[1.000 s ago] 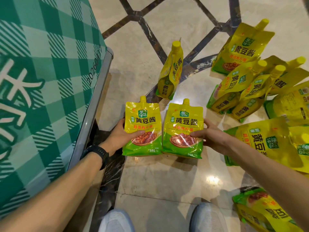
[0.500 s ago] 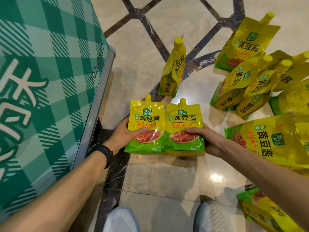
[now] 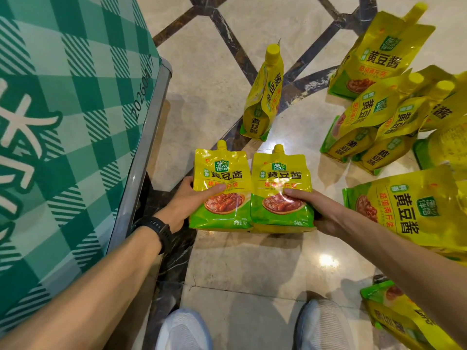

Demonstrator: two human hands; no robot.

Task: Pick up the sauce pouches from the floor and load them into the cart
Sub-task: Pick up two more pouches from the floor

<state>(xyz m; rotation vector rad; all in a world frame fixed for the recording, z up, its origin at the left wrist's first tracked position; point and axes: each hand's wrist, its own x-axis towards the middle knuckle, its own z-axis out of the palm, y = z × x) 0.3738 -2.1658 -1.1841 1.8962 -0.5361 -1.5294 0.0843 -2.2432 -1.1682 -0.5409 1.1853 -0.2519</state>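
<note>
Two yellow-and-green sauce pouches are held upright side by side above the floor. My left hand [image 3: 188, 202] grips the left pouch [image 3: 222, 173], thumb across its front. My right hand [image 3: 319, 210] grips the right pouch [image 3: 280, 173] the same way. The two pouches touch along their inner edges. The cart [image 3: 141, 157], with a metal rim and a green checked lining, stands at the left, close to my left forearm.
One pouch [image 3: 265, 94] stands alone on the marble floor just beyond my hands. Several more pouches [image 3: 379, 114] lie heaped at the right, a large one [image 3: 414, 210] beside my right forearm, another [image 3: 399, 322] at bottom right. My shoes [image 3: 321, 324] are below.
The two held pouches have come together until their edges touch. Both hands have shifted slightly toward each other and stayed low near the floor.
</note>
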